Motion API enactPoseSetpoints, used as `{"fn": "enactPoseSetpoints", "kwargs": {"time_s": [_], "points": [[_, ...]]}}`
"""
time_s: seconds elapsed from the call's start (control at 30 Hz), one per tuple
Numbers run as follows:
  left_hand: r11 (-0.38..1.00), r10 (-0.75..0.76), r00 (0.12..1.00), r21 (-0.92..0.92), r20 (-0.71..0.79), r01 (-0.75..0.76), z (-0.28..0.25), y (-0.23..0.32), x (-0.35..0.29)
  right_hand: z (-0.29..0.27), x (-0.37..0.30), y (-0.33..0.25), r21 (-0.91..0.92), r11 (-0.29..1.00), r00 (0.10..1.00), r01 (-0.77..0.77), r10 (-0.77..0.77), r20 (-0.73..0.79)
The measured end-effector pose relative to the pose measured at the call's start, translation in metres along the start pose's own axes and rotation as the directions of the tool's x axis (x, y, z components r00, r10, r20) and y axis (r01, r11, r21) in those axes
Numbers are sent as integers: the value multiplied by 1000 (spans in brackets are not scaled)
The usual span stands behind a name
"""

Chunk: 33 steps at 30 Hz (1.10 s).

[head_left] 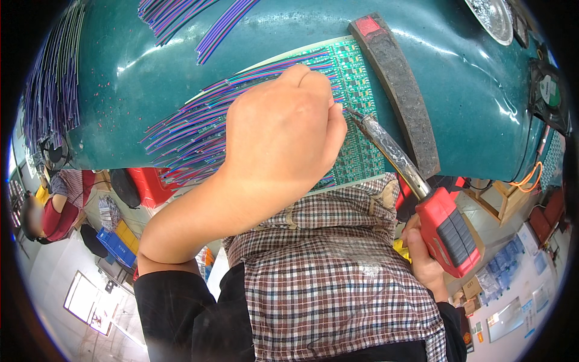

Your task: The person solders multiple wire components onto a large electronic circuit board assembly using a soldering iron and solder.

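My left hand (283, 123) is over a green circuit board (356, 84), fingers closed in a pinch on coloured wire by the pads. Its fingertips are largely hidden beneath the hand. Rows of purple, blue and pink wires (193, 123) run leftward from the board, passing under my hand and wrist. My right hand (425, 259) is wrapped round the red and black handle of a soldering iron (449, 232). The iron's metal shaft slants up and left, with its dark tip at the board beside my left fingertips. Whether the tip touches a pad, I cannot tell.
A curved dark bar (401, 90) with a red patch lies along the board's right side on the green mat (470, 114). More wire bundles (54, 78) lie at the far left and top. A metal dish (493, 19) and a small fan (547, 93) stand right. Another person (57, 211) sits at left.
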<state>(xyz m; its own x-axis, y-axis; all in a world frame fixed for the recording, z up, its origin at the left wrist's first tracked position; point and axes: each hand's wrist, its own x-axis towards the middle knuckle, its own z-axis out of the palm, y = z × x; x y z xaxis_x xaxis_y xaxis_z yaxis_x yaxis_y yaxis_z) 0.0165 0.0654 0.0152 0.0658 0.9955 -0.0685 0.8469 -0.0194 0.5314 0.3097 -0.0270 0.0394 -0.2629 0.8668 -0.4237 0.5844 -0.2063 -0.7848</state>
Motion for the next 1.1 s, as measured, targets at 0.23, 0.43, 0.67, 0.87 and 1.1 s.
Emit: {"fn": "enactPoseSetpoints", "kwargs": {"time_s": [0.23,0.43,0.67,0.87,1.1], "points": [[1000,18,1000,9,-4,-18,0,0,0,-3,-13,3,-97,994,998,-48,43,-49],[999,32,999,15,21,-32,-3,-2,1,-3,-4,1,-25,1000,1000,8,-8,10],[998,54,996,15,73,-55,-6,-3,3,-1,-2,0,-8,1000,1000,21,-21,-16],[999,45,997,12,68,-46,-4,-3,2,-2,-8,2,-6,1000,999,-23,23,-22],[999,48,997,17,66,-49,-4,-2,3,-3,-3,-1,-37,995,996,88,-89,-13]]}}
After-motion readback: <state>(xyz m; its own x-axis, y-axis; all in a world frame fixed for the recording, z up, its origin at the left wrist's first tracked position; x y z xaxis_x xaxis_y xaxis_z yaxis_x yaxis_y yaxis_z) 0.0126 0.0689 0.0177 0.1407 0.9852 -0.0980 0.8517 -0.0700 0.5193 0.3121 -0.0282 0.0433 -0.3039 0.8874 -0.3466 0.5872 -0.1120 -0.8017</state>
